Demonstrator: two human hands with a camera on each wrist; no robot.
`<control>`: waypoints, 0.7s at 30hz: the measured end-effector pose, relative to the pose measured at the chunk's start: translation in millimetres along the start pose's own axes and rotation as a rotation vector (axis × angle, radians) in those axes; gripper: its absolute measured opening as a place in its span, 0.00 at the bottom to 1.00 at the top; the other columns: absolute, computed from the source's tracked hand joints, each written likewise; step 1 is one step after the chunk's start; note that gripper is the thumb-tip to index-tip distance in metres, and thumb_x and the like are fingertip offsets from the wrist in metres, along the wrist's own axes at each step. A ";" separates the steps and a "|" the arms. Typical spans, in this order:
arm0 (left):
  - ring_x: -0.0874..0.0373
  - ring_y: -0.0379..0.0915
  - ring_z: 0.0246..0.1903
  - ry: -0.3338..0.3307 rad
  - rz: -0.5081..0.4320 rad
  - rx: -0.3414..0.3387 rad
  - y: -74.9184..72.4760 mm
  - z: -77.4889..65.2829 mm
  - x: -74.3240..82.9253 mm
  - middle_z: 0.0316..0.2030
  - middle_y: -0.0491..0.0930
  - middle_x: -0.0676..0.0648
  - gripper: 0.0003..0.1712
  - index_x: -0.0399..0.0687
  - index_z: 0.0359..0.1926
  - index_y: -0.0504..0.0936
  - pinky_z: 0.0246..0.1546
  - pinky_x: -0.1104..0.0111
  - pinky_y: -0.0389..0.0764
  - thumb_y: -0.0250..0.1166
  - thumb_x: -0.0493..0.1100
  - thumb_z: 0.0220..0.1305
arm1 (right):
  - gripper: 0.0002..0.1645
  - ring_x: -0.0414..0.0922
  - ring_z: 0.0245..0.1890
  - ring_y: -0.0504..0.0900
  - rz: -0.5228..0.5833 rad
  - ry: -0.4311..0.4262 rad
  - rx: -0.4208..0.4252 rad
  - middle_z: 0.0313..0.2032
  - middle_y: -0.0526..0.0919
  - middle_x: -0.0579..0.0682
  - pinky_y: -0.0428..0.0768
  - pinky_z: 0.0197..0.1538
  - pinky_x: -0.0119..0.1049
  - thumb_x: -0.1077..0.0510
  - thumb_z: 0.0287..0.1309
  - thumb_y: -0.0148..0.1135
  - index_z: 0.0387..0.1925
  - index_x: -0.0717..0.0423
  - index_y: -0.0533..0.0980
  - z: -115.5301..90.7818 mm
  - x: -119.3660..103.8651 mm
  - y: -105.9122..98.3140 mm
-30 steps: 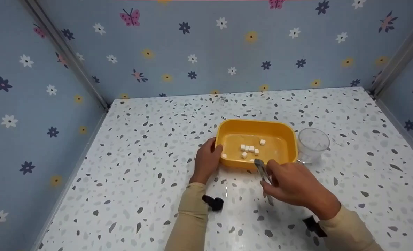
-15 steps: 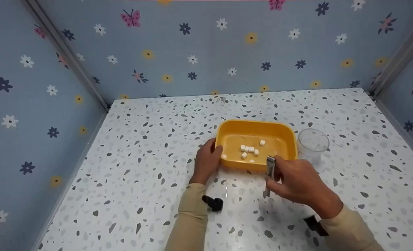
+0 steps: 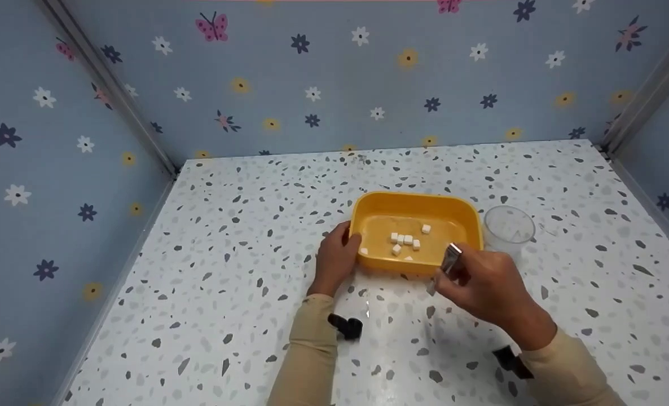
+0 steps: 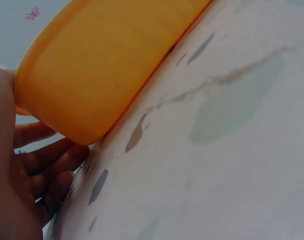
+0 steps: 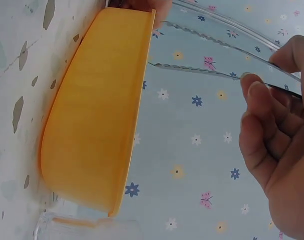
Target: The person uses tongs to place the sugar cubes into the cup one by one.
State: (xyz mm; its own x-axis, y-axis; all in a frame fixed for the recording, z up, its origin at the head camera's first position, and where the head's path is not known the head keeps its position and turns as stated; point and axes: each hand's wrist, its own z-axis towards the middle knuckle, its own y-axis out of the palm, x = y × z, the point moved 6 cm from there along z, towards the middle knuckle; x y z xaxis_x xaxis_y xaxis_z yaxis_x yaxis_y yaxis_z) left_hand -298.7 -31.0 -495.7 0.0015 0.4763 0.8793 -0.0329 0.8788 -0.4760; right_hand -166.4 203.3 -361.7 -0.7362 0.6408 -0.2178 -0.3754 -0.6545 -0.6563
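Observation:
A yellow plastic tray [image 3: 396,265] with several small white cubes [image 3: 408,239] in it stands on the speckled table. At its left end my left hand [image 3: 334,259] holds the wall, thumb at the rim and fingers against the outside; the left wrist view shows these fingers [image 4: 51,160] low by the tray's corner. My right hand [image 3: 489,285] grips metal tongs [image 3: 452,258] over the tray's front right corner. Their two wavy-edged arms stand apart in the right wrist view, with nothing between the tips, which point toward the tray's rim.
Close against the tray's right end stands a clear glass [image 3: 509,228]. A flower-patterned wall [image 3: 340,73] rises behind the table, with matching panels on both sides. Speckled tabletop [image 3: 244,237] extends left of the tray.
My right hand has turned the tongs more upright and shifted them slightly right and up from the tray's front edge. The left hand, tray, cubes and glass have stayed in place.

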 end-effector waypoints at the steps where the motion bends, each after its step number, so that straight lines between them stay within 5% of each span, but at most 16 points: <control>1: 0.57 0.74 0.54 -0.005 -0.001 0.000 -0.2 -0.3 0.0 0.58 0.79 0.50 0.28 0.50 0.67 0.75 0.60 0.60 0.72 0.54 0.53 0.70 | 0.10 0.37 0.15 0.72 0.005 0.007 0.016 0.19 0.77 0.44 0.72 0.18 0.28 0.59 0.47 0.66 0.31 0.56 0.73 -0.1 0.8 -1.1; 21: 0.57 0.73 0.56 -0.030 0.005 -0.001 0.3 0.9 -1.4 0.60 0.78 0.50 0.28 0.50 0.68 0.74 0.61 0.60 0.71 0.54 0.54 0.70 | 0.12 0.42 0.21 0.77 0.047 0.078 0.131 0.26 0.81 0.50 0.77 0.25 0.29 0.56 0.58 0.62 0.35 0.63 0.74 -1.6 15.7 -9.0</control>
State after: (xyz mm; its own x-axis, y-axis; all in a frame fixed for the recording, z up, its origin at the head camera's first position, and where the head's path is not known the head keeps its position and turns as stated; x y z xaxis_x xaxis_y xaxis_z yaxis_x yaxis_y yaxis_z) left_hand -299.7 -31.4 -497.1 -0.0285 0.4799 0.8769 -0.0315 0.8764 -0.4806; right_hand -173.6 219.9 -360.4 -0.7104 0.6342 -0.3051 -0.4154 -0.7278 -0.5456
